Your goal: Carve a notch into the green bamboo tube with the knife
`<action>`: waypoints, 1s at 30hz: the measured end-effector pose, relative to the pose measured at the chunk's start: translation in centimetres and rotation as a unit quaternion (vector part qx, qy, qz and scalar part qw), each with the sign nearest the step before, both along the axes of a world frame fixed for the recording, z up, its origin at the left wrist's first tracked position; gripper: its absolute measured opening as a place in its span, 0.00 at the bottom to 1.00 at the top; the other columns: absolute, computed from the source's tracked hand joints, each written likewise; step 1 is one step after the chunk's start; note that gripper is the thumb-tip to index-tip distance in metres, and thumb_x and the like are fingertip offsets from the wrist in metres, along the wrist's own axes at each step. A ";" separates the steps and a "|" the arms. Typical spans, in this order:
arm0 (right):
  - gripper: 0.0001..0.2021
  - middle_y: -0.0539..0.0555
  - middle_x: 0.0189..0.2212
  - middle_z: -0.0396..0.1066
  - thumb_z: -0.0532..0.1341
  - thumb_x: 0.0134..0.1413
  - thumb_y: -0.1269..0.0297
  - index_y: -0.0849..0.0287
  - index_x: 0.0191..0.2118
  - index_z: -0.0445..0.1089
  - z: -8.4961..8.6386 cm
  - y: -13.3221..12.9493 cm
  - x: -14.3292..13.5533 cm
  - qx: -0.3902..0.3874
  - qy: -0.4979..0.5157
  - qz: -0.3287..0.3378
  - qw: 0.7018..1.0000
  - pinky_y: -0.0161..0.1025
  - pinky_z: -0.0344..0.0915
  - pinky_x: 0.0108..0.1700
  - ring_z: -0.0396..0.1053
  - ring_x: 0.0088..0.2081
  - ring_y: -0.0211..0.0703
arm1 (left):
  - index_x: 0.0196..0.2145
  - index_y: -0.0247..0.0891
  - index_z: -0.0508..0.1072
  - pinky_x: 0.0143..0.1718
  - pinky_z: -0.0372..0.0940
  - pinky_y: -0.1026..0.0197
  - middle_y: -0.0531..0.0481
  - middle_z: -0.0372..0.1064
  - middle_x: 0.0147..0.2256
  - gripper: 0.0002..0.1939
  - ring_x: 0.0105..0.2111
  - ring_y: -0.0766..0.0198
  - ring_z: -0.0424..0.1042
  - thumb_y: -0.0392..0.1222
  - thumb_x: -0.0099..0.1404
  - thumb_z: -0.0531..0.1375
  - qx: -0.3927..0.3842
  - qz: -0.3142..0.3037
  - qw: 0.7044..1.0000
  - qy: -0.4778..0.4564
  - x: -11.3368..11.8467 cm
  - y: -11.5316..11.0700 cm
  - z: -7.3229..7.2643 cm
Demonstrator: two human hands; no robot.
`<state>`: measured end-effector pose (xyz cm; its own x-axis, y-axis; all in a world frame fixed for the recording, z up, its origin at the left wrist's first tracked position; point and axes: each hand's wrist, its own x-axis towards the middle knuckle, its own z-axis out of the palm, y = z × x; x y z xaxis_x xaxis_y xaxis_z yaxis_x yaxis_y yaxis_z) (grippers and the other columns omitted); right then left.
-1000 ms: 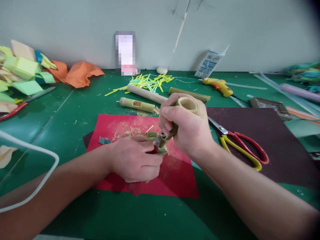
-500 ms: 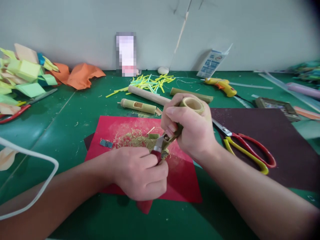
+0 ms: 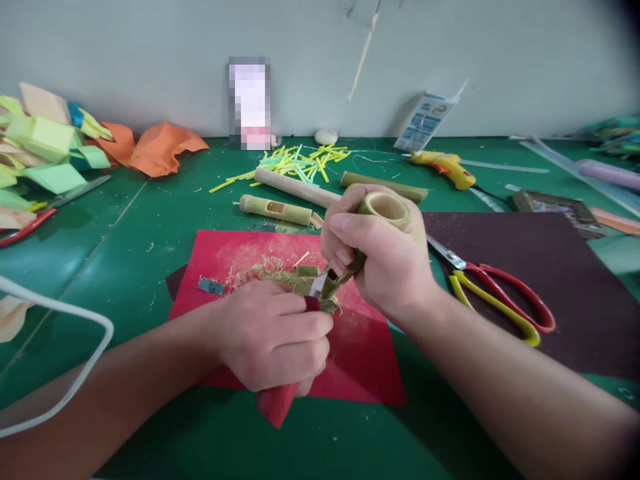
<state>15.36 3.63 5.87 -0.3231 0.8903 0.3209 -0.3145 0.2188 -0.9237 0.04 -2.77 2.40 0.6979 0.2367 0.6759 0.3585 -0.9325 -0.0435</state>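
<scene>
My left hand (image 3: 273, 337) is closed round the red handle of a knife (image 3: 280, 402). The short blade points up and touches the lower part of a bamboo tube (image 3: 385, 207), near a dark opening cut in it. Wrapped round that tube is my right hand (image 3: 383, 257), its fist hiding the tube's middle; the hollow round end faces up and toward me. Beneath both hands lies a red sheet (image 3: 365, 353), strewn with bamboo shavings (image 3: 265, 269) and a small piece of bamboo.
Beyond the sheet lie a notched bamboo piece (image 3: 285, 211), a pale rod (image 3: 295, 187), another bamboo length (image 3: 385, 185) and yellow-green strips (image 3: 285, 162). Scissors (image 3: 500, 293) rest on a dark sheet (image 3: 580, 287) at right, near a yellow glue gun (image 3: 445, 167). Folded papers (image 3: 47, 137) sit left.
My left hand has shifted slightly left, and the red handle has tilted, with more of its lower end showing. My right hand still grips the bamboo tube in nearly the same place.
</scene>
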 end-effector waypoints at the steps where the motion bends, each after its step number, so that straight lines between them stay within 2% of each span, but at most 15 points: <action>1: 0.10 0.44 0.11 0.56 0.59 0.46 0.74 0.56 0.19 0.61 0.0 0.0 0.0 0.000 -0.002 0.002 1.000 0.33 0.53 0.16 0.53 0.14 0.32 | 0.29 0.35 0.71 0.19 0.55 0.59 0.50 0.77 0.31 0.01 0.21 0.66 0.61 0.35 0.56 0.59 -0.023 -0.003 1.000 -0.019 0.0 0.0 0.1; 3: 0.11 0.44 0.11 0.56 0.60 0.47 0.73 0.56 0.19 0.61 0.0 0.0 0.1 0.002 0.001 0.010 1.000 0.33 0.52 0.15 0.52 0.14 0.32 | 0.30 0.34 0.70 0.24 0.64 0.60 0.48 0.76 0.31 0.02 0.24 0.66 0.68 0.33 0.57 0.58 -0.096 -0.011 0.993 -0.073 0.0 -0.2 0.5; 5: 0.11 0.43 0.11 0.56 0.60 0.47 0.73 0.56 0.19 0.62 0.0 0.1 0.1 0.001 0.003 0.018 1.000 0.33 0.51 0.15 0.52 0.14 0.32 | 0.32 0.33 0.70 0.33 0.71 0.61 0.45 0.75 0.31 0.03 0.31 0.64 0.74 0.33 0.61 0.56 -0.193 -0.015 0.970 -0.146 -0.1 -0.3 0.9; 7: 0.10 0.43 0.11 0.56 0.60 0.48 0.73 0.56 0.19 0.62 0.0 0.2 0.2 -0.001 0.000 0.021 1.000 0.33 0.51 0.15 0.53 0.14 0.32 | 0.35 0.33 0.71 0.38 0.73 0.58 0.42 0.75 0.34 0.07 0.36 0.61 0.76 0.38 0.66 0.54 -0.285 -0.013 0.933 -0.220 -0.1 -0.4 1.2; 9: 0.10 0.43 0.11 0.57 0.60 0.48 0.72 0.56 0.20 0.63 -0.1 0.3 0.3 -0.003 0.002 0.027 1.000 0.34 0.50 0.15 0.54 0.13 0.32 | 0.35 0.34 0.71 0.40 0.73 0.53 0.40 0.73 0.36 0.16 0.37 0.58 0.75 0.48 0.69 0.51 -0.351 -0.011 0.890 -0.291 -0.1 -0.2 1.1; 11: 0.10 0.43 0.11 0.57 0.60 0.49 0.72 0.56 0.20 0.63 -0.1 0.3 0.4 -0.006 0.010 0.038 0.999 0.34 0.51 0.15 0.54 0.14 0.33 | 0.33 0.36 0.72 0.43 0.72 0.49 0.41 0.72 0.37 0.20 0.38 0.56 0.74 0.50 0.70 0.48 -0.381 0.017 0.858 -0.343 -0.1 0.2 0.6; 14: 0.10 0.43 0.11 0.57 0.60 0.50 0.72 0.57 0.21 0.63 -0.1 0.4 0.5 -0.011 0.024 0.055 0.998 0.34 0.51 0.16 0.54 0.14 0.33 | 0.33 0.37 0.72 0.40 0.72 0.52 0.46 0.71 0.35 0.14 0.36 0.59 0.73 0.45 0.70 0.50 -0.365 0.127 0.843 -0.375 -0.4 0.9 -0.2; 17: 0.10 0.42 0.11 0.56 0.59 0.49 0.72 0.56 0.20 0.61 0.0 0.4 0.5 -0.019 0.030 0.063 0.997 0.33 0.50 0.16 0.53 0.13 0.32 | 0.35 0.39 0.70 0.34 0.70 0.58 0.51 0.70 0.32 0.06 0.32 0.64 0.70 0.43 0.67 0.57 -0.276 0.251 0.847 -0.378 -1.2 1.4 -0.4; 20: 0.10 0.42 0.11 0.56 0.59 0.48 0.71 0.56 0.20 0.60 0.1 0.4 0.5 -0.021 0.013 0.062 0.998 0.32 0.51 0.17 0.53 0.13 0.31 | 0.31 0.39 0.71 0.35 0.68 0.58 0.53 0.71 0.30 0.05 0.30 0.65 0.70 0.41 0.64 0.62 -0.209 0.291 0.881 -0.309 -2.1 1.6 1.0; 24: 0.09 0.42 0.11 0.57 0.60 0.48 0.70 0.56 0.21 0.61 0.0 0.4 0.7 -0.010 -0.004 0.063 0.998 0.33 0.54 0.18 0.54 0.14 0.31 | 0.29 0.40 0.73 0.28 0.65 0.63 0.54 0.73 0.28 0.05 0.26 0.68 0.70 0.40 0.62 0.64 -0.198 0.200 0.951 -0.130 -3.6 1.9 3.9; 27: 0.10 0.42 0.11 0.58 0.61 0.51 0.68 0.56 0.22 0.61 -0.1 0.3 0.7 -0.002 0.001 0.074 0.997 0.33 0.55 0.18 0.55 0.14 0.31 | 0.38 0.41 0.76 0.26 0.63 0.69 0.55 0.77 0.33 0.07 0.27 0.71 0.72 0.45 0.64 0.63 -0.175 0.148 0.972 0.050 -4.7 2.3 5.0; 30: 0.12 0.42 0.11 0.58 0.62 0.52 0.65 0.56 0.21 0.61 -0.1 0.0 0.6 -0.001 0.004 0.075 0.997 0.32 0.56 0.18 0.55 0.14 0.30 | 0.48 0.40 0.75 0.31 0.65 0.69 0.52 0.77 0.40 0.15 0.34 0.67 0.76 0.46 0.65 0.62 -0.111 0.112 0.978 0.136 -5.4 2.4 5.3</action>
